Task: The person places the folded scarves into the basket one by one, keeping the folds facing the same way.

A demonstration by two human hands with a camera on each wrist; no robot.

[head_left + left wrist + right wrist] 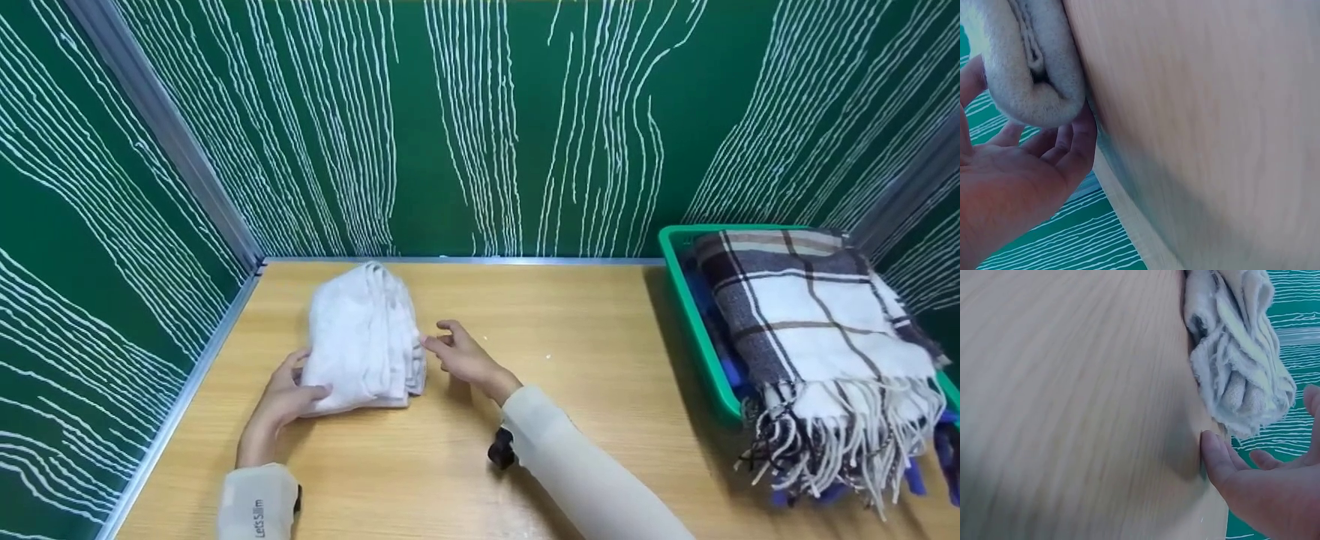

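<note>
A thick, fuzzy folded white cloth [356, 337] lies on the table's left half, its layered edges facing right. My left hand [289, 394] grips its lower left side, thumb on top and fingers curled under the fold. The left wrist view shows the rounded fold [1039, 104] between that thumb and the fingers [1081, 140]. At the cloth's right side is my right hand [469, 356], fingers loosely bent, fingertips right by the layered edge. In the right wrist view the loose layers [1241, 382] stand just beyond the fingers [1216, 453], with nothing held.
A green basket [694, 330] on the right holds a folded plaid blanket [817, 315] with fringe hanging over the front, and blue fabric under it. Green panels [465, 150] with white lines close off the back and sides of the wooden table [555, 315].
</note>
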